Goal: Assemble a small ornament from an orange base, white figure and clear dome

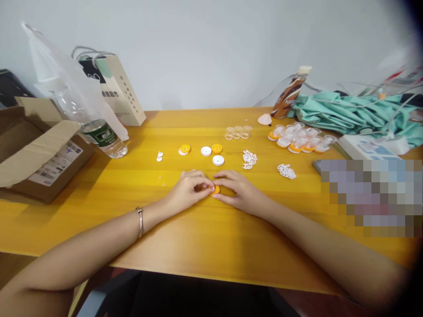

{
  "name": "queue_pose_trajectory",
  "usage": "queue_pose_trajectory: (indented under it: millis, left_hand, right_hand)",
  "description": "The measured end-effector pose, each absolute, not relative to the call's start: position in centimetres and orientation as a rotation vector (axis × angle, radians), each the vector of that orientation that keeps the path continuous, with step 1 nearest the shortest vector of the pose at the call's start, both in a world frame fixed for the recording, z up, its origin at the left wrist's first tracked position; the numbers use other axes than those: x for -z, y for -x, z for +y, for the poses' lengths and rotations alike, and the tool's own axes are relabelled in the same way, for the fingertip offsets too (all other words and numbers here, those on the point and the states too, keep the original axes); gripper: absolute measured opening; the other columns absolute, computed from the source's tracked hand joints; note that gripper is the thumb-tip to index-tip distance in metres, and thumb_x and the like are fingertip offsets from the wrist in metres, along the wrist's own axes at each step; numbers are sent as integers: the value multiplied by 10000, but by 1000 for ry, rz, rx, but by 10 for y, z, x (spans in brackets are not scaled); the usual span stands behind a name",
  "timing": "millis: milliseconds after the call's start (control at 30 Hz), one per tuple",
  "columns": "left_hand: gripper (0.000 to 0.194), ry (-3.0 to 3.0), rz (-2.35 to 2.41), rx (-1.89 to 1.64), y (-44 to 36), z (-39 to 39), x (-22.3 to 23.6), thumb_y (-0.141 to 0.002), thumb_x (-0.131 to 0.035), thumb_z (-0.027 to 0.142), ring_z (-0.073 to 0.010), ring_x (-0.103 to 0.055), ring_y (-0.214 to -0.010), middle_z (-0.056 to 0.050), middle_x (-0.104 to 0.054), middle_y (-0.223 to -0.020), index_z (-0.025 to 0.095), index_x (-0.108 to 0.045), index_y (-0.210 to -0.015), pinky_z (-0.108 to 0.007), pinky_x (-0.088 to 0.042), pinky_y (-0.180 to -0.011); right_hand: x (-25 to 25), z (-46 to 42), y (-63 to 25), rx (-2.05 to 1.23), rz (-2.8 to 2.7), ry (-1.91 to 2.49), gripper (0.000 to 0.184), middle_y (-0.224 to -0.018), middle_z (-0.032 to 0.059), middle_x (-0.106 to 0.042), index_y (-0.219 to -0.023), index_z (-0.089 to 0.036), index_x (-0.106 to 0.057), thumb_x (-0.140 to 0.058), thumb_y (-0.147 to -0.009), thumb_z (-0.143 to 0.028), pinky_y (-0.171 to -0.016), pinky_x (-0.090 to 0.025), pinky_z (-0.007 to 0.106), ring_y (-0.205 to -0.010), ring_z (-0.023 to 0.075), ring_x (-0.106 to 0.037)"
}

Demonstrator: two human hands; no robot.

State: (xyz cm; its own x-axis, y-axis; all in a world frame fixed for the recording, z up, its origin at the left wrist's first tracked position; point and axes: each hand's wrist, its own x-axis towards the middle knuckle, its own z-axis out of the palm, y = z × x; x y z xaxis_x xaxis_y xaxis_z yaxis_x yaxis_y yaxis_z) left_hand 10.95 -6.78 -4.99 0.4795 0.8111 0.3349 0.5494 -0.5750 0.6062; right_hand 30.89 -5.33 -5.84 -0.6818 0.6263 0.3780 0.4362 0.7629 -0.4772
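My left hand pinches with thumb and forefinger at a small orange disc on the table. From the other side, the curved fingers and thumb of my right hand hold the disc's edge. Fingertips cover much of it, so any tiny part in the left pinch is hidden. Just beyond lie a white disc, another white disc and an orange disc. Further left, an orange disc rests partly over a white one. White openwork pieces lie beyond my right hand, with more white openwork pieces to the right.
Small white parts lie left of the discs. Clear rings and clear-topped orange-and-white assemblies stand further back. A cardboard box, water bottle and paper bag occupy the left; a brown bottle and green fabric the right.
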Motion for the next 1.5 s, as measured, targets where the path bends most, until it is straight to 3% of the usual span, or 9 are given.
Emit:
queue_pose_trajectory:
  millis: [233,400,667,933,1500]
  left_hand:
    - [170,-2583,1069,-794,-97,-78,39,-838,-524,272,-150,-600,-878,-30,-677,-948,236,-648,-951,-308,-381,-797]
    - [178,-2700,1015,-744,-91,-79,43,-861,-496,255,-133,-628,-900,-26,-676,-1025,247,-645,-956,-304,-367,-827]
    - [226,-2730,1018,-742,-92,-77,45,-876,-468,246,-118,-622,-872,-27,-678,-1014,259,-610,-1052,-289,-359,-814]
    - [272,-2753,1054,-705,-93,-77,44,-881,-449,209,-126,-598,-860,-19,-673,-977,275,-572,-1115,-281,-315,-747]
    - [281,-2824,1058,-603,-92,-78,44,-870,-432,160,-141,-566,-911,-23,-652,-1015,243,-569,-1101,-310,-283,-768]
  right_hand:
    - [58,-54,-310,-460,-2429,789,281,-1082,92,-572,-1083,-245,-601,-556,-814,-312,-890,-441,405,-1018,219,-539]
    - [57,-55,-310,-473,-2389,780,326,-998,83,-605,-1132,-227,-561,-558,-813,-288,-828,-475,373,-934,200,-566]
    - [57,-55,-311,-462,-2337,776,134,-869,42,-680,-910,-206,-596,-563,-814,-294,-755,-478,341,-801,181,-611]
    - [59,-57,-311,-317,-2345,775,146,-895,31,-700,-951,-223,-597,-562,-815,-263,-840,-450,387,-834,191,-627]
    - [62,-57,-311,-249,-2368,737,118,-942,27,-701,-929,-213,-598,-565,-821,-247,-876,-428,394,-842,174,-643]
